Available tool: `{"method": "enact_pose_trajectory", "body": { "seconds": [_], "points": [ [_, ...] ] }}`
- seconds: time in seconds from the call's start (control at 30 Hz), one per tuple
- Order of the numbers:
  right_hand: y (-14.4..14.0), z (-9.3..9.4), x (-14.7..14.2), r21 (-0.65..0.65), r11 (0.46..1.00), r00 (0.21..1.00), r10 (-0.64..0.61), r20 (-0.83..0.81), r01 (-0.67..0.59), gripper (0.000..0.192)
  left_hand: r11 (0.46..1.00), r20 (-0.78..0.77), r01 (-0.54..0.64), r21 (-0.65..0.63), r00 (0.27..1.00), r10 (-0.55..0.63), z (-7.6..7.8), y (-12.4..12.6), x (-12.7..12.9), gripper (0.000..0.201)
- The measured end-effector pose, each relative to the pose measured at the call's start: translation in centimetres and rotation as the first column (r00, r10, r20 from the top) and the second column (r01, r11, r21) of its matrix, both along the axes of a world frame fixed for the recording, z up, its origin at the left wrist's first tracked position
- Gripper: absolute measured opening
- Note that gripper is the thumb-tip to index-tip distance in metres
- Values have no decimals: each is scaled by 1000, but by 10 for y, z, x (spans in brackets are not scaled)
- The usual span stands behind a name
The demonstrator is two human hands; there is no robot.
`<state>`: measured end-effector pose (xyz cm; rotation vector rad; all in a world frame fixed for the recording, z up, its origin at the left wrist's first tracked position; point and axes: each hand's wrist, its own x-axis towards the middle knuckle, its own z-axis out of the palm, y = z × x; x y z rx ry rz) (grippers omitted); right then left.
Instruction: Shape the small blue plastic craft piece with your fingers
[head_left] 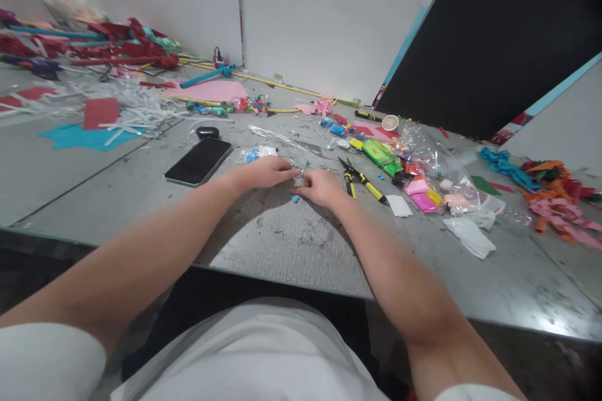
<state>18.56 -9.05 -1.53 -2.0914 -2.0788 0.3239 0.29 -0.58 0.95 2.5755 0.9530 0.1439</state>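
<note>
Over the middle of the grey table, my left hand (269, 172) points rightward with its fingers drawn together at a tiny thing I cannot make out. Facing it, my right hand (323, 188) has its fingers curled in a pinch, and what lies in them is hidden. The fingertips of both hands nearly meet. Just below the right fingertips is a small blue piece (295, 198). Behind the hands lies a bundle of thin, shiny wires (285, 139). Yellow-and-black pliers (362, 180) rest open to the right of my right hand.
A black phone (199, 161) and a dark earbud case (207, 132) lie left. Colourful clay packs (382, 155) and a clear plastic bag (439, 160) are right. White paper strips (150, 100) and coloured paper litter the back left. A black board (489, 44) leans behind.
</note>
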Motion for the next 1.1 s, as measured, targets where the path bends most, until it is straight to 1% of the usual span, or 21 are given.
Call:
{"method": "enact_pose_trajectory", "body": {
  "seconds": [0.13,0.3,0.47,0.6,0.7,0.8,0.93,1.1],
  "points": [
    [-1,-2,0,-3,1000,1000,-20,-12,20,40,1000,-6,0,6,1000,0,0,-2,2,45],
    [-2,0,-2,-45,999,1000,0,-25,-1,37,1000,-2,21,2,1000,-21,-2,-1,2,47],
    [-6,0,-2,-39,999,999,-7,-47,5,37,1000,-12,25,9,1000,-25,-2,-1,2,47],
    [-4,-3,-2,-61,998,999,-14,-37,12,35,999,-13,34,7,999,-34,-2,0,2,47],
    [-2,-3,-3,-73,997,1000,5,-24,-7,34,999,-20,32,6,999,-32,-2,-1,3,45],
    [-4,-2,-3,-60,998,999,25,-30,-27,34,999,-30,32,15,999,-31,-1,-2,3,42],
    [-7,-2,-3,-49,999,999,21,-50,-23,35,999,-44,31,27,999,-30,0,-2,3,41],
    [-5,-3,-2,-47,998,996,41,-74,-44,34,999,-47,30,29,998,-29,0,-1,2,40]
  ]
}}
